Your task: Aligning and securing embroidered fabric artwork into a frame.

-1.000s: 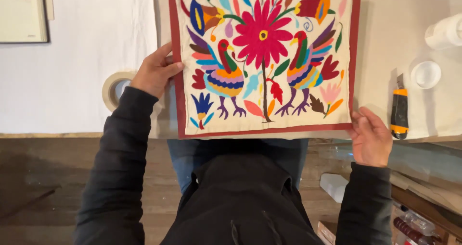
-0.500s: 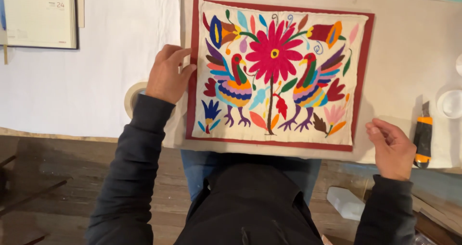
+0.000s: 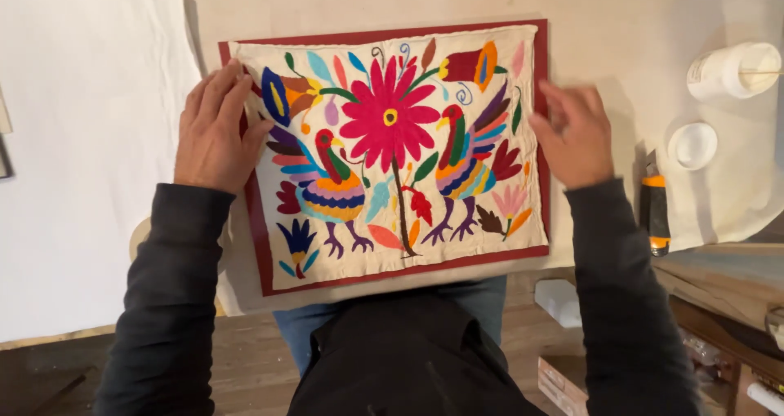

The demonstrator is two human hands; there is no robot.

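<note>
**A:** Head view, then. What did I have in front of me at that moment?

**B:** The embroidered cloth (image 3: 392, 151), cream with bright birds and a big pink flower, lay flat on a dark red backing board (image 3: 261, 257). Both sat on the table (image 3: 621, 24), at its near edge, right above my lap.

**A:** And the step in hand?

**B:** As I judged it, I was settling the cloth on the board: squaring it so the red showed as an even border. The border looked wider along the near and left sides than along the far side, so the fit was not yet true.

**A:** What did the next move call for?

**B:** A light sideways nudge with flat palms, I thought, without rucking the fabric or shifting the board under it.

**A:** The hands?

**B:** My left hand (image 3: 214, 130) lay spread, fingers loosely apart, pressing the cloth's left edge and partly the red border. It gripped nothing. My right hand (image 3: 574, 134) was open too, fingers extended, at the cloth's right edge. It was blurred, so I could not tell whether it touched the cloth or hovered just above it.

**A:** Anything else within reach?

**B:** To the right, well apart from the cloth, lay a utility knife (image 3: 654, 208) with an orange and black grip, a white lid (image 3: 692, 145) beyond it, and a white jar (image 3: 731, 69) farther off.
</note>
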